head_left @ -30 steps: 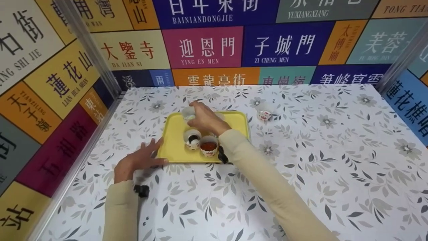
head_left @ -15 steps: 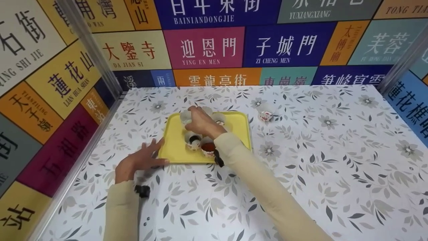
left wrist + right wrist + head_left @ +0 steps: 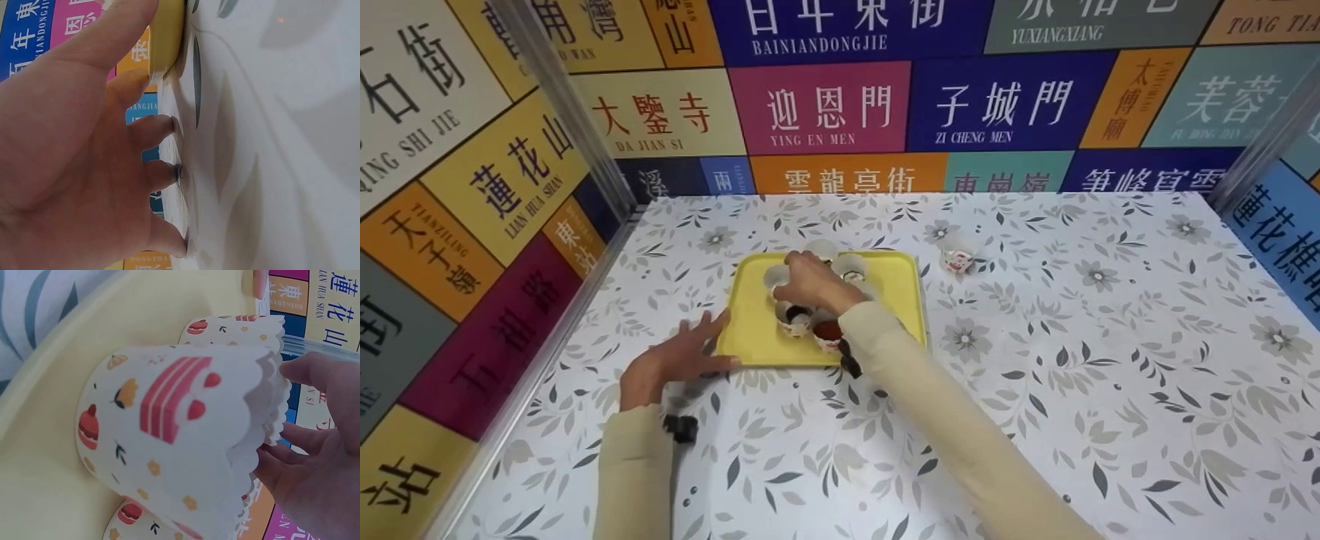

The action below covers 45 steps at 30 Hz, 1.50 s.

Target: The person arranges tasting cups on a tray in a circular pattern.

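Note:
My right hand (image 3: 814,283) reaches over the yellow tray (image 3: 750,330) and pinches a white paper baking cup (image 3: 776,278) by its rim. In the right wrist view, its thumb and fingers sit at the scalloped rims, behind a near baking cup (image 3: 185,416) printed with cake slices. Just in front of this hand stand a cup with dark contents (image 3: 793,321) and a cup with reddish-brown contents (image 3: 826,331). My left hand (image 3: 679,355) has its fingers spread at the tray's left edge; in the left wrist view, thumb and index finger touch the tray's side (image 3: 167,42).
Two more baking cups, one at the back (image 3: 820,250) and one to its right (image 3: 851,267), stand on the tray. Off the tray to the right, another printed cup (image 3: 958,260) stands on the floral tablecloth (image 3: 1035,360). Sign-patterned panels (image 3: 817,109) wall the table's back and sides.
My right hand has brought the pinched baking cup nearer, toward the cup with dark contents. Cups at the back of the tray have come into sight. The left hand stays put.

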Each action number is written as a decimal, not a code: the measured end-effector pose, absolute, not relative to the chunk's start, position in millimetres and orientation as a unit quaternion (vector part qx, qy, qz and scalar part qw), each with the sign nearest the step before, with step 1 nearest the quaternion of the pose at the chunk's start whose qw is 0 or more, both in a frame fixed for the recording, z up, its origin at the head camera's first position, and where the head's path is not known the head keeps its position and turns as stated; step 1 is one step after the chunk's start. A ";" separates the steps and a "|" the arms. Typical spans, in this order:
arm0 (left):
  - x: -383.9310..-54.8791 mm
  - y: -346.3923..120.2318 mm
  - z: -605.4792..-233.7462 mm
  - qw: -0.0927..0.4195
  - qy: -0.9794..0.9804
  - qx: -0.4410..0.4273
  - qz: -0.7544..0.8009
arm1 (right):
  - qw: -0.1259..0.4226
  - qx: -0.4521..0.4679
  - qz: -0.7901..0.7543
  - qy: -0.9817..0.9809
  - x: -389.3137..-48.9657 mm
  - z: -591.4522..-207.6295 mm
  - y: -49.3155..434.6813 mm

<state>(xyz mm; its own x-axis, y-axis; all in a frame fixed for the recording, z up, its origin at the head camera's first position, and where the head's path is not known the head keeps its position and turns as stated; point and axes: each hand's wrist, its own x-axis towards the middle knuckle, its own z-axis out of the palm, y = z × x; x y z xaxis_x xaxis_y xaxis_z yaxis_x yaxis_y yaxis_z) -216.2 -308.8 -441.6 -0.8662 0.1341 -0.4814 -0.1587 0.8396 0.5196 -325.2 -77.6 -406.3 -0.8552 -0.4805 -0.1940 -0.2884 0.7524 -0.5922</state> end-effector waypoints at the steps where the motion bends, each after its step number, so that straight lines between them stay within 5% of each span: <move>1: -216.2 -308.7 -441.2 0.259 0.924 -0.008 0.282 | 0.173 -0.209 -0.279 0.921 -325.0 -406.1 -76.9; 14: -216.7 -308.4 -440.7 0.260 0.926 -0.009 0.275 | 0.197 -0.221 -0.274 0.915 -324.2 -396.6 -66.8; 29: -218.4 -310.9 -444.2 0.262 0.923 -0.010 0.281 | 0.095 -0.267 -0.362 0.888 -317.8 -362.3 -35.6; 45: -213.9 -309.5 -442.1 0.257 0.920 -0.004 0.294 | -0.058 -0.253 -0.426 0.867 -310.9 -369.1 14.5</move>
<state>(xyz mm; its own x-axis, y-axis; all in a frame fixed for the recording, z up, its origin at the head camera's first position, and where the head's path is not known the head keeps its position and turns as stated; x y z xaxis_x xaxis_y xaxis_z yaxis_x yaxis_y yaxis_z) -213.9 -309.5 -442.1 -0.8678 0.1437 -0.4756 -0.1590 0.8266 0.5399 -310.9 14.5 -369.1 -0.8652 -0.3890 0.3164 -0.4881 0.5087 -0.7092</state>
